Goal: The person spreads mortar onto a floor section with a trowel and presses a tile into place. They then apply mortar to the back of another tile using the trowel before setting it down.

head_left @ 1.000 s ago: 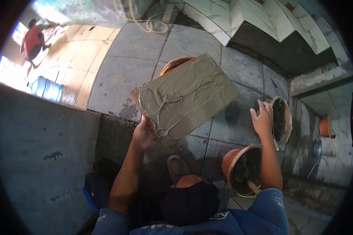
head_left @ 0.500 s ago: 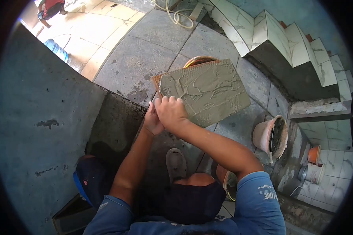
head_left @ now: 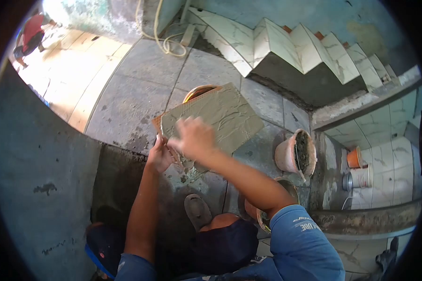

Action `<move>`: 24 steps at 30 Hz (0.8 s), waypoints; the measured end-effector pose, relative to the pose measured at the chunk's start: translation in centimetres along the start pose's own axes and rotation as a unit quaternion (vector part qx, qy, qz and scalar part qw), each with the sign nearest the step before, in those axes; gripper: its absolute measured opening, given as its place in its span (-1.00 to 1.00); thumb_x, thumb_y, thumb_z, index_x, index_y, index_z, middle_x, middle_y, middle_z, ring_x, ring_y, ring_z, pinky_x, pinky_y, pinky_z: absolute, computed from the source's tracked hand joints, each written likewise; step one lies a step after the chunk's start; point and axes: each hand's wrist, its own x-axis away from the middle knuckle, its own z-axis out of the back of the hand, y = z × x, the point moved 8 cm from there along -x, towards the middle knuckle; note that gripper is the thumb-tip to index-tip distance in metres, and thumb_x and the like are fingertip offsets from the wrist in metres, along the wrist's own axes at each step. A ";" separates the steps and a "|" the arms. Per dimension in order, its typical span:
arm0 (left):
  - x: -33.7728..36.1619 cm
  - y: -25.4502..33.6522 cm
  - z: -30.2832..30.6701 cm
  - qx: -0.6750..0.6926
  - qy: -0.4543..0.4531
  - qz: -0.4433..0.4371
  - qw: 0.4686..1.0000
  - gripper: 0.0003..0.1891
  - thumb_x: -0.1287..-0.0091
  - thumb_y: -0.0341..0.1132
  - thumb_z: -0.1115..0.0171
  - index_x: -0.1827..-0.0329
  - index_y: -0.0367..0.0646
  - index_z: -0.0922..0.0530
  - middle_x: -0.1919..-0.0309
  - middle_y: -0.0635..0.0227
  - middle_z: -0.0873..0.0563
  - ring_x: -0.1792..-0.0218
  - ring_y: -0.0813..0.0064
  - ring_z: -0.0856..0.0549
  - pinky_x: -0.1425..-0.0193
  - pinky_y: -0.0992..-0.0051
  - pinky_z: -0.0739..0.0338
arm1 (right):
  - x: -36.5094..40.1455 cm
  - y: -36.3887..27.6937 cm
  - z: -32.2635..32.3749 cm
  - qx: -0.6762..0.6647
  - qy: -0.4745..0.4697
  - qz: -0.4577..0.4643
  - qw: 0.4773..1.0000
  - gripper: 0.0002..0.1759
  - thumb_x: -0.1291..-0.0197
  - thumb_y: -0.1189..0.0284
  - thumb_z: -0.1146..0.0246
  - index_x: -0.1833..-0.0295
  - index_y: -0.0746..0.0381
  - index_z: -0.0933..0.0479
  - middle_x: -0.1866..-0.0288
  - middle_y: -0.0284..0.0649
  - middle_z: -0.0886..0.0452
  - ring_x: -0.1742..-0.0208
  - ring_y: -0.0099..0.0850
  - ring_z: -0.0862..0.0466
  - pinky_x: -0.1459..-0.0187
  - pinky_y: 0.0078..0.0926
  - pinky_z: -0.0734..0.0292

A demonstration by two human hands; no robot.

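Note:
A rectangular tile (head_left: 220, 117) with its upper face coated in wet grey mortar is tilted over the floor, its orange-brown edge showing at the left. My left hand (head_left: 160, 154) grips the tile's near left corner. Over the tile's near left part is my right hand (head_left: 194, 138), blurred, its fingers spread and apart from one another. Just below the hands, a lump of wet mortar (head_left: 192, 174) shows near the tile's lower edge. Behind the tile, a round container (head_left: 199, 92) is partly hidden.
A mortar bucket (head_left: 288, 157) stands at the right, another bucket (head_left: 255, 210) beside my right arm. Tiled stairs (head_left: 286, 47) rise at the upper right. A hose (head_left: 157, 35) lies at the back. Another person (head_left: 32, 35) is at the upper left. A wall (head_left: 42, 164) borders the left.
The view has turned rightward, so the scene sits further left. My right hand has come off the tile's corner and its fingers have spread. Mortar now shows below the hands.

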 end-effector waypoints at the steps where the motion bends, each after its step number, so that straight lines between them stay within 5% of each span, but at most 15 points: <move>1: 0.2 0.1 -0.6 -0.031 0.004 -0.019 0.999 -0.44 -0.47 0.17 0.21 -0.38 0.05 -0.27 -0.29 0.28 -0.46 -0.27 0.15 -0.48 -0.28 0.01 -0.40 | -0.5 4.4 1.7 -0.037 0.071 -0.043 0.996 -0.39 -0.08 -0.04 -0.28 -0.04 0.23 -0.48 0.09 -0.05 -0.59 -0.02 -0.10 -0.59 -0.02 -0.11 -0.49; 2: 0.0 -0.1 -0.2 -0.030 0.000 -0.031 0.999 -0.38 -0.49 0.13 0.20 -0.51 0.05 -0.07 -0.40 0.28 -0.32 -0.32 0.10 -0.42 -0.29 -0.10 -0.35 | -0.8 9.5 2.6 -0.075 0.143 -0.082 0.983 -0.37 -0.12 -0.05 -0.25 -0.07 0.26 -0.48 0.05 0.01 -0.58 -0.05 -0.06 -0.58 -0.05 -0.10 -0.48; 3: 0.0 -0.4 -0.8 -0.035 -0.004 -0.030 0.999 -0.38 -0.49 0.13 0.20 -0.51 0.05 -0.07 -0.40 0.28 -0.32 -0.32 0.10 -0.42 -0.29 -0.10 -0.35 | -0.5 15.2 2.6 -0.103 0.168 -0.163 0.967 -0.35 -0.19 -0.06 -0.19 -0.10 0.31 -0.48 -0.05 0.08 -0.56 -0.13 -0.01 -0.54 -0.11 -0.10 -0.45; 5: 0.2 -0.2 -2.1 -0.016 0.012 -0.061 0.998 -0.42 -0.48 0.12 0.17 -0.42 -0.04 -0.23 -0.36 0.32 -0.40 -0.35 0.18 -0.40 -0.36 0.03 -0.30 | 0.6 26.6 0.2 -0.095 0.135 -0.280 0.946 -0.27 -0.26 -0.09 -0.09 -0.25 0.34 -0.40 -0.21 0.18 -0.48 -0.24 0.03 -0.48 -0.24 -0.12 -0.37; 8: 0.2 -0.4 -1.0 -0.048 0.037 -0.043 0.997 -0.40 -0.49 0.11 0.17 -0.45 -0.04 -0.18 -0.37 0.36 -0.39 -0.35 0.20 -0.40 -0.36 0.05 -0.31 | 3.2 37.3 -5.6 -0.183 -0.027 -0.360 0.915 -0.11 -0.29 -0.22 0.08 -0.34 0.41 -0.31 -0.36 0.18 -0.35 -0.39 0.04 -0.35 -0.37 -0.13 -0.22; 12: 0.2 -0.1 -1.7 -0.061 0.043 -0.065 0.995 -0.45 -0.50 0.06 0.13 -0.42 -0.06 -0.23 -0.32 0.30 -0.45 -0.27 0.22 -0.48 -0.30 0.11 -0.39 | 6.9 38.8 -9.5 -0.415 -0.005 -0.423 0.805 0.10 -0.26 -0.32 0.09 -0.47 0.51 0.02 -0.40 0.14 -0.31 -0.38 -0.06 -0.35 -0.42 -0.03 -0.03; 15: 0.4 1.2 -2.6 -0.104 0.067 -0.095 0.988 -0.47 -0.51 0.02 0.13 -0.38 -0.14 -0.28 -0.26 0.24 -0.50 -0.22 0.24 -0.53 -0.27 0.18 -0.43 | 7.0 38.8 -11.4 -0.536 -0.039 -0.394 0.746 0.03 -0.27 -0.30 0.12 -0.48 0.42 -0.05 -0.48 0.12 -0.18 -0.52 -0.10 -0.16 -0.44 -0.03 0.02; 19: 2.3 4.4 -5.7 -0.171 0.126 -0.152 0.965 -0.50 -0.53 -0.10 0.15 -0.30 -0.36 -0.32 -0.23 0.13 -0.51 -0.22 0.22 -0.52 -0.32 0.20 -0.38 | 7.8 36.2 -8.9 -0.578 -0.025 -0.363 0.731 0.04 -0.27 -0.29 0.06 -0.50 0.39 0.03 -0.37 0.20 -0.33 -0.36 -0.12 -0.37 -0.40 -0.05 -0.08; 21: 3.7 5.9 -8.8 -0.149 0.125 -0.160 0.968 -0.54 -0.53 -0.15 0.13 -0.25 -0.38 -0.38 -0.19 0.12 -0.55 -0.16 0.24 -0.57 -0.31 0.25 -0.39 | 8.7 34.1 -5.8 -0.518 -0.011 -0.360 0.776 -0.03 -0.30 -0.26 0.07 -0.50 0.31 -0.02 -0.34 0.19 -0.36 -0.26 -0.13 -0.46 -0.30 -0.12 -0.25; 24: 7.0 10.5 -11.2 -0.229 0.191 -0.215 0.930 -0.56 -0.52 -0.16 0.09 -0.22 -0.37 -0.42 -0.16 0.12 -0.57 -0.15 0.30 -0.57 -0.31 0.34 -0.39 | 10.8 30.3 -4.3 -0.533 -0.030 -0.373 0.759 -0.06 -0.31 -0.25 0.09 -0.51 0.27 -0.04 -0.29 0.17 -0.41 -0.17 -0.18 -0.52 -0.18 -0.23 -0.37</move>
